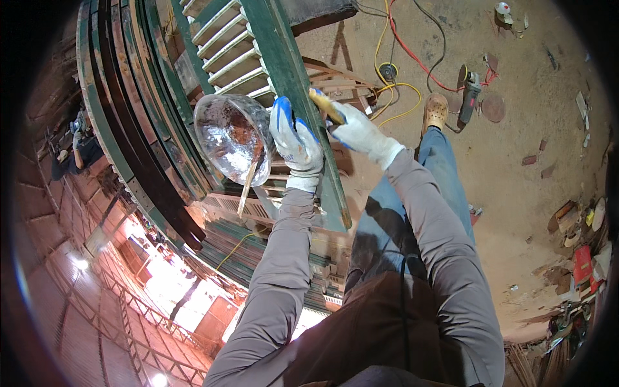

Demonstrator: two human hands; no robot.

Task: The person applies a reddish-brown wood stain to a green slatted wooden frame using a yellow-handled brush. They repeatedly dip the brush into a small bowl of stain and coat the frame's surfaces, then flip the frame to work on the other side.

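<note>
A green louvred wooden shutter (293, 61) with pale slats lies before me. On it, beside my left hand, rests a silver metal bowl (227, 122) holding reddish-brown paste and a wooden stick (249, 182). My left hand (296, 147), in a white glove with blue fingertips, is at the shutter's side rail with its fingers stretched out; the bowl's wall is right next to them. Gloved alike, my right hand (366, 134) is closed around a tan, block-like tool (327, 106) at the rail's outer edge. The tool's working end is not clear.
More green shutter frames (138, 97) stack at the left. On the floor at the right lie an angle grinder (469, 100), a round disc (494, 108) and red and yellow cords (412, 90). Scraps pile up at the far right (583, 264). Another person (80, 151) works at the far left.
</note>
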